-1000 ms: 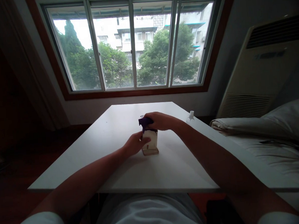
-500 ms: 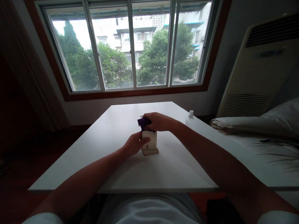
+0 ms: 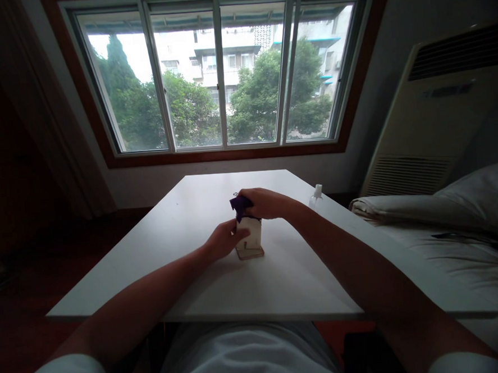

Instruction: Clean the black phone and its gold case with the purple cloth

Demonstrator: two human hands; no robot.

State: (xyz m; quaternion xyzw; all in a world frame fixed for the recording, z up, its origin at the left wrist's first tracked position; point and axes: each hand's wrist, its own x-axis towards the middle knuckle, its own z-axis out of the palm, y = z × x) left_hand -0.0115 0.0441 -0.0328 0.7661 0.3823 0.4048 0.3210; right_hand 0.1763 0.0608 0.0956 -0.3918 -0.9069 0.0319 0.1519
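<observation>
A cream-coloured box-shaped object with a brownish base stands upright on the white table; its exact kind does not show. My left hand grips its left side, the thumb laid across the front. At its top, my right hand is closed on a dark purple cloth, pressed against the object's upper edge. Part of the cloth hangs down in front, and the right fingers are partly hidden behind it. Something small and wiry sticks up just behind the cloth.
A clear bottle with a white cap stands near the table's right edge. To the right are a padded seat with a light cover and a tall air conditioner. Beyond the table is a wide window.
The purple cloth has shifted slightly on the object's top, and a flap of it now hangs lower at the front left. My left hand has stayed in place.
</observation>
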